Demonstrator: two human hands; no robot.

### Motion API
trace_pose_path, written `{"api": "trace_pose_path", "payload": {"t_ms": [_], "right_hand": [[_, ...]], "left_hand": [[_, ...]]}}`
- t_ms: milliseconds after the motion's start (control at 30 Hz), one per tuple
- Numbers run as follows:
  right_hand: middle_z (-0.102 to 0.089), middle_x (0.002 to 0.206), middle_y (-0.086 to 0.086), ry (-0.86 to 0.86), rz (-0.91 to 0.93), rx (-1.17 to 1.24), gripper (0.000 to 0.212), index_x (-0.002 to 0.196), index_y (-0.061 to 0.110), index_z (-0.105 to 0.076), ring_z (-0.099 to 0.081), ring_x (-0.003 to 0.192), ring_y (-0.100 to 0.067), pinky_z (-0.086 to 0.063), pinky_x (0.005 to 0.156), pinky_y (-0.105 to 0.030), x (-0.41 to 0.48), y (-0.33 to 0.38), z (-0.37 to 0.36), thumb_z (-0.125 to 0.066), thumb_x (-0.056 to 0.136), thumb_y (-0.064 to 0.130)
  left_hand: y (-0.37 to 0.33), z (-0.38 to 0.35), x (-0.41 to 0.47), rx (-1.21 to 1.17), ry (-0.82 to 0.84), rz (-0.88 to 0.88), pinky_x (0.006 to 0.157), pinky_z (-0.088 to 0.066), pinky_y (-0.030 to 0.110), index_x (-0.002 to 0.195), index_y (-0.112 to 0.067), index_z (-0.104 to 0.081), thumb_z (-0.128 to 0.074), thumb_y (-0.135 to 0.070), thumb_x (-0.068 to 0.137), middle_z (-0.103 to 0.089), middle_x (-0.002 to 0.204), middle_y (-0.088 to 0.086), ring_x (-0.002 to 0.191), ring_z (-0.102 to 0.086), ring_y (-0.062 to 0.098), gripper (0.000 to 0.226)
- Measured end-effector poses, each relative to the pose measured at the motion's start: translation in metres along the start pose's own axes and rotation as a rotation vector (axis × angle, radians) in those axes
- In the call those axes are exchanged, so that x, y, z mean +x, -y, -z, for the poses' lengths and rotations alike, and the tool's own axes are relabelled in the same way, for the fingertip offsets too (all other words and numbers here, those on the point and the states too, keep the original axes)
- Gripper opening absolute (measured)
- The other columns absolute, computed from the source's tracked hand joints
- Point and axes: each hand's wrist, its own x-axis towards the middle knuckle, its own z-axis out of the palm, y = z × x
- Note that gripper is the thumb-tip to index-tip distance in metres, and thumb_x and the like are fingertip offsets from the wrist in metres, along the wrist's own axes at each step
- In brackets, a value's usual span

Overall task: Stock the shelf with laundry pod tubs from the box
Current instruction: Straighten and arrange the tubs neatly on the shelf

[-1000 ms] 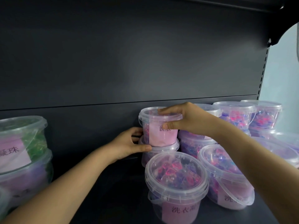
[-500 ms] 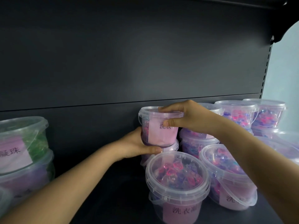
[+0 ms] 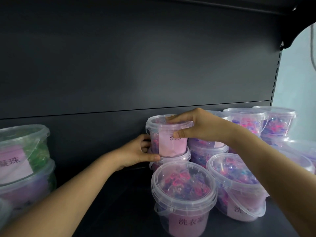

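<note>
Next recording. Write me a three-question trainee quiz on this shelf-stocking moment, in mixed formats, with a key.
1. True or false: the pink-labelled tub between the left hand and the right hand stands directly above another tub.
2. Where does the right hand grip the pink-labelled tub? A) at the top, around its lid B) under its base C) by a raised handle
3. Fill in: the top tub at the far left holds ____ pods.
Key: 1 true; 2 A; 3 green.
</note>
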Motion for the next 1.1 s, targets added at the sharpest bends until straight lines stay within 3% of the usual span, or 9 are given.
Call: {"api": "trace_pose_path", "payload": {"t_ms": [67, 200, 300, 367, 567, 733, 867, 967, 1100], "right_hand": [[-0.058, 0.132, 0.011, 0.008, -0.005, -0.01, 0.048, 0.125, 0.022, -0.062, -0.048, 0.123, 0.0, -0.03, 0.1, -0.009, -0.001, -0.001, 0.001, -0.075, 0.079, 0.025], [-0.059, 0.128, 0.014, -0.009, -0.012, -0.032, 0.046, 0.123, 0.026, -0.063, -0.047, 0.124, -0.001, -0.029, 0.1, -0.012, -0.002, 0.001, 0.001, -0.074, 0.079, 0.032], [-0.063, 0.121, 0.015, -0.071, -0.042, -0.039, 0.045, 0.118, 0.026, -0.067, -0.054, 0.116, -0.002, -0.035, 0.099, -0.016, 0.0, 0.004, -0.003, -0.074, 0.076, 0.04], [-0.065, 0.12, 0.014, -0.101, -0.03, -0.071, 0.042, 0.115, 0.025, -0.068, -0.056, 0.113, -0.002, -0.037, 0.098, -0.017, 0.001, 0.004, -0.006, -0.075, 0.076, 0.039], [-0.063, 0.125, 0.009, -0.013, -0.025, -0.025, 0.043, 0.119, 0.018, -0.066, -0.055, 0.116, -0.002, -0.035, 0.1, -0.013, 0.001, 0.002, 0.005, -0.075, 0.079, 0.029], [-0.064, 0.124, 0.008, -0.015, -0.038, 0.027, 0.042, 0.118, 0.016, -0.067, -0.056, 0.113, -0.001, -0.036, 0.097, -0.01, 0.002, 0.0, 0.005, -0.076, 0.077, 0.026], [-0.067, 0.117, 0.01, -0.134, -0.048, -0.014, 0.043, 0.113, 0.02, -0.07, -0.056, 0.104, 0.001, -0.035, 0.083, -0.004, 0.001, 0.004, -0.006, -0.078, 0.074, 0.034], [-0.068, 0.117, 0.006, -0.182, -0.01, -0.103, 0.043, 0.113, 0.019, -0.071, -0.058, 0.109, -0.007, -0.035, 0.087, -0.01, 0.002, 0.008, -0.013, -0.076, 0.074, 0.038], [-0.064, 0.122, 0.01, -0.029, 0.0, -0.072, 0.038, 0.117, 0.021, -0.068, -0.055, 0.11, 0.0, -0.036, 0.098, -0.013, -0.002, 0.008, 0.004, -0.072, 0.081, 0.033]], "left_hand": [[0.0, -0.002, -0.003, -0.079, 0.027, 0.025, 0.084, -0.051, 0.015, 0.136, -0.015, -0.035, -0.074, -0.008, 0.077, -0.053, 0.133, 0.001, 0.102, -0.059, 0.001, 0.071], [-0.008, -0.015, -0.01, -0.058, -0.006, 0.07, 0.1, -0.045, 0.026, 0.138, -0.023, -0.032, -0.083, -0.049, 0.059, -0.05, 0.122, -0.015, 0.115, -0.052, 0.007, 0.097], [-0.013, -0.029, -0.006, -0.036, -0.151, 0.078, 0.069, -0.048, 0.008, 0.129, -0.021, -0.039, -0.077, -0.033, 0.073, -0.053, 0.107, -0.013, 0.089, -0.053, -0.004, 0.068], [-0.013, -0.033, -0.003, 0.01, -0.21, 0.065, 0.057, -0.043, 0.005, 0.129, -0.017, -0.04, -0.079, -0.032, 0.072, -0.053, 0.106, -0.011, 0.084, -0.05, -0.007, 0.071], [-0.008, -0.02, -0.004, -0.031, -0.153, 0.04, 0.094, -0.047, 0.028, 0.138, -0.015, -0.033, -0.078, -0.023, 0.071, -0.048, 0.136, 0.005, 0.115, -0.055, 0.016, 0.081], [-0.011, -0.016, -0.007, -0.103, -0.054, 0.014, 0.083, -0.048, 0.015, 0.141, -0.014, -0.03, -0.07, -0.011, 0.08, -0.046, 0.139, 0.004, 0.106, -0.055, 0.005, 0.073], [-0.016, -0.028, -0.007, -0.049, -0.082, -0.01, 0.088, -0.044, 0.015, 0.137, -0.019, -0.033, -0.073, -0.024, 0.077, -0.051, 0.126, -0.008, 0.109, -0.052, 0.003, 0.072], [-0.019, -0.032, -0.003, -0.043, -0.095, -0.035, 0.088, -0.045, 0.015, 0.134, -0.02, -0.037, -0.078, -0.028, 0.07, -0.054, 0.124, -0.01, 0.109, -0.053, 0.002, 0.077], [-0.019, -0.023, -0.001, -0.031, -0.044, -0.001, 0.095, -0.044, 0.022, 0.14, -0.018, -0.031, -0.082, -0.03, 0.064, -0.051, 0.121, -0.011, 0.116, -0.051, 0.008, 0.091]]}}
